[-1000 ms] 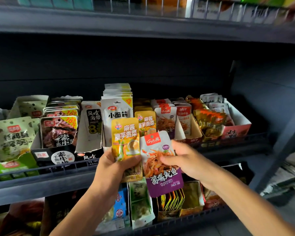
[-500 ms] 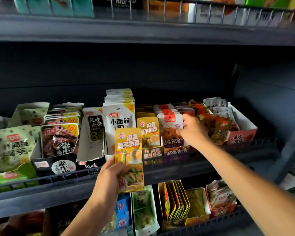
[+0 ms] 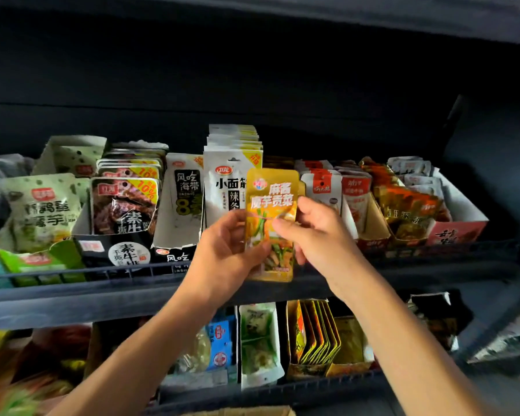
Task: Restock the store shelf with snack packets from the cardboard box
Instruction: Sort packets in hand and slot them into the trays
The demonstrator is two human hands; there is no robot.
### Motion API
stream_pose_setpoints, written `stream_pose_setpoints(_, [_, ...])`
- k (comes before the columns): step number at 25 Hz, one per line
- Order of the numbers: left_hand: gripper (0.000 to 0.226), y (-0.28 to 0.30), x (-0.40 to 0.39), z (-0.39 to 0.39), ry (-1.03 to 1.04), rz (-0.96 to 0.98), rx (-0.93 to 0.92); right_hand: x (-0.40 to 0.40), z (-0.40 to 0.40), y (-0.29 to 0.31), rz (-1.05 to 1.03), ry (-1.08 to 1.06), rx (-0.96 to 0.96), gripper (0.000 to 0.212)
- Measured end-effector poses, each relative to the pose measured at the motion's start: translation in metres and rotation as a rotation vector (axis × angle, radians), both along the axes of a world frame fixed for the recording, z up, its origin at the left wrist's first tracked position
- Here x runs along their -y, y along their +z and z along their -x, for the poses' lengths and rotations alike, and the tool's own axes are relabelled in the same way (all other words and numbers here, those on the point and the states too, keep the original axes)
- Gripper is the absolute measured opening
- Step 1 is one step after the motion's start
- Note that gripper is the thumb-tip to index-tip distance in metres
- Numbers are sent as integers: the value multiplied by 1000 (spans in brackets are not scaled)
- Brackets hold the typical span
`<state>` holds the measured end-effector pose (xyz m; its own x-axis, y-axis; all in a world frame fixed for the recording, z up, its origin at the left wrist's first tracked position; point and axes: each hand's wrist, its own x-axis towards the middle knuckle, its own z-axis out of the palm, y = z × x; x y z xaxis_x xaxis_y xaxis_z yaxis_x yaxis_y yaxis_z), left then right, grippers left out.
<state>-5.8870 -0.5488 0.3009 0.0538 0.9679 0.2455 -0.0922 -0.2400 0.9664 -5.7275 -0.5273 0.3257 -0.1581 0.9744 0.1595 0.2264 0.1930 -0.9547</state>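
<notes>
Both hands hold 1 yellow snack packet [image 3: 271, 223] upright in front of the shelf [image 3: 81, 298]. The left hand [image 3: 222, 253] grips its lower left edge, thumb across the front and fingers curled behind. The right hand [image 3: 318, 235] pinches its right side — thumb on the front near the middle, fingers wrapped round the back edge.

Just behind the left hand's fingertips stands a stack of white packets [image 3: 228, 187] in the shelf row. Behind the right hand, partly hidden by the held packet, sit red-topped packets [image 3: 321, 187], and farther out past that hand's knuckles an orange-and-brown batch [image 3: 409, 208] in a red-fronted tray [image 3: 454, 232]. Out beyond the left wrist are black packets marked 10% [image 3: 123, 205] and green-speckled packets [image 3: 42, 211].

Below both forearms, a lower tier carries a green-and-white packet [image 3: 258, 340] and a fan of yellow packets [image 3: 315, 331]. A strip of cardboard box [image 3: 252, 412] shows at the bottom edge, under the arms.
</notes>
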Motion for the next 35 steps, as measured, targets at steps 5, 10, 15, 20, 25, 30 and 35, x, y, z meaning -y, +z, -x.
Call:
stream_pose_setpoints(5, [15,-5,-7,4,-31,-3,-174,-5,-8,-12,82,-119,-370,11])
stream_pose_setpoints(10, [25,-23,-18,8,371,-532,-990,-32,-27,-2,-284,-365,-402,5])
stream_pose_setpoints(15, [56,-39,-19,8,366,-450,-1337,-46,-19,-27,-273,-304,390,14])
stream_pose_setpoints(20, [70,-52,-18,20,304,-501,-1384,-28,-20,-43,-485,-531,335,44])
stream_pose_setpoints(25, [69,-81,24,30,426,-547,-1296,29,4,-85,-607,-476,384,49])
stream_pose_setpoints(30, [46,-170,87,60,147,-323,-1246,119,22,-188,-469,-250,529,26])
stream_pose_setpoints(35, [36,-300,192,118,-462,601,-1448,213,-2,-339,522,379,1039,23])
